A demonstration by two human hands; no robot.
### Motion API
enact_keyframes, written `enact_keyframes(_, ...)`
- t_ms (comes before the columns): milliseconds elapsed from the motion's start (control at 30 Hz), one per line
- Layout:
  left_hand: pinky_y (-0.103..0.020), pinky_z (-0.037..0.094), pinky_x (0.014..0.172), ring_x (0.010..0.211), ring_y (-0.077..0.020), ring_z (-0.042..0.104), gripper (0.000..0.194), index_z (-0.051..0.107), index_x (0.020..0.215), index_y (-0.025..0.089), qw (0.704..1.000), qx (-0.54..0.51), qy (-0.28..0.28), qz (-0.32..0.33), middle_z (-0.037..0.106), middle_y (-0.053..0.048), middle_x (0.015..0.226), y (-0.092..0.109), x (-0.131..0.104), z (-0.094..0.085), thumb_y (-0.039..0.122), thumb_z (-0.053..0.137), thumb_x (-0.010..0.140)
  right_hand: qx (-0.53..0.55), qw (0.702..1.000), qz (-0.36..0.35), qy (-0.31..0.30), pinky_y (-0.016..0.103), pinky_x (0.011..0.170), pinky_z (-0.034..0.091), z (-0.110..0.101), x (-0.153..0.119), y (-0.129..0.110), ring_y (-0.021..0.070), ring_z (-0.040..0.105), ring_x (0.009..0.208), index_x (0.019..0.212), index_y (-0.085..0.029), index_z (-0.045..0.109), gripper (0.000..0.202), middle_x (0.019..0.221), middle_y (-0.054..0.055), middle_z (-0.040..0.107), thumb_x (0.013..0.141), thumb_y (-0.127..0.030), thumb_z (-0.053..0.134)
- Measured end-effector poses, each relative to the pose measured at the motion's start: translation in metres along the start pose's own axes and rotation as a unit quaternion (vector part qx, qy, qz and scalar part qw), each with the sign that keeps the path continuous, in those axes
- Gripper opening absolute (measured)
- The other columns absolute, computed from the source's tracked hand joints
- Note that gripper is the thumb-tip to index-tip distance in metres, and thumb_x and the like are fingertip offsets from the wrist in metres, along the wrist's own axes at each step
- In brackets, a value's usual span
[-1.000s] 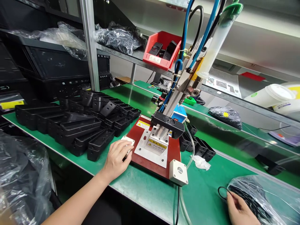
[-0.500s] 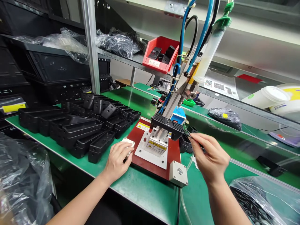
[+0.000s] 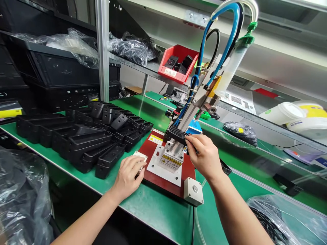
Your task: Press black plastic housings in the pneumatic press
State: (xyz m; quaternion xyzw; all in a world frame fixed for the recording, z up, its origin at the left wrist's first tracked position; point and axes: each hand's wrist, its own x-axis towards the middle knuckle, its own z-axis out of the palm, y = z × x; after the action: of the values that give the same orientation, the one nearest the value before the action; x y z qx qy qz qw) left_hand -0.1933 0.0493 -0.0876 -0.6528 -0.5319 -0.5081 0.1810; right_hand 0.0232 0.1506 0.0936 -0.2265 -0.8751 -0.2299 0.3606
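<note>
My left hand (image 3: 129, 175) rests with fingers laid over a white button box (image 3: 140, 155) at the left corner of a red-based bench machine (image 3: 163, 182). A black ribbed plastic part (image 3: 177, 132) with a round recess lies on the machine's metal fixture (image 3: 174, 149). Over that part's right end, my right hand (image 3: 205, 154) has thumb and index finger pinched at the recess; whatever they hold is hidden. Above hangs a dispensing syringe (image 3: 233, 64) with a green cap. A second button box (image 3: 194, 191) with a round metal button sits at the base's right corner.
Rows of black plastic housings (image 3: 109, 158) cover the left of the green table. A red bin (image 3: 178, 64) with black parts stands on the shelf. Clear bags (image 3: 270, 217) of thin black pieces lie at right. Blue air hoses (image 3: 201, 44) loop above the machine.
My right hand has moved left, from beside the black ribbed part onto its recess. A thin dark item showed at its fingertips before. My left hand has stayed on the button box.
</note>
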Motion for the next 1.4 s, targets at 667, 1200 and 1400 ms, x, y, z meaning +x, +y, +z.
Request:
enact_keyframes(667, -0.040, 0.045, 0.090, 0.106, -0.0230, 0.058, 0.024, 0.059, 0.105, 0.021, 1.000, 0.004, 0.003, 0.003, 0.066, -0.007, 0.109, -0.001, -0.001, 0.001, 0.009, 0.058, 0.084, -0.103, 0.982, 0.041, -0.156, 0.043, 0.095, 0.041, 0.008, 0.005, -0.017, 0.0297, 0.047, 0.130, 0.142, -0.010, 0.039, 0.053, 0.145, 0.019, 0.044, 0.098, -0.038, 0.048)
enact_keyframes(1200, -0.039, 0.046, 0.089, 0.105, -0.0225, 0.059, 0.023, 0.061, 0.104, 0.021, 1.000, 0.009, 0.005, 0.004, 0.067, -0.007, 0.109, 0.000, -0.001, 0.000, 0.010, 0.057, 0.084, -0.070, 0.997, 0.027, -0.031, 0.046, 0.102, 0.039, 0.012, -0.029, -0.023, 0.0290, 0.039, 0.137, 0.135, -0.012, 0.046, 0.041, 0.145, 0.020, 0.044, 0.096, -0.022, 0.049)
enact_keyframes(1400, -0.040, 0.046, 0.090, 0.107, -0.0227, 0.059, 0.026, 0.060, 0.107, 0.021, 1.000, 0.010, 0.007, 0.001, 0.065, -0.007, 0.110, 0.000, -0.001, 0.000, 0.009, 0.057, 0.084, -0.047, 0.998, 0.052, -0.002, 0.050, 0.096, 0.043, -0.001, -0.100, -0.034, 0.0347, 0.041, 0.135, 0.128, -0.016, 0.051, 0.036, 0.142, 0.020, 0.047, 0.092, -0.016, 0.053)
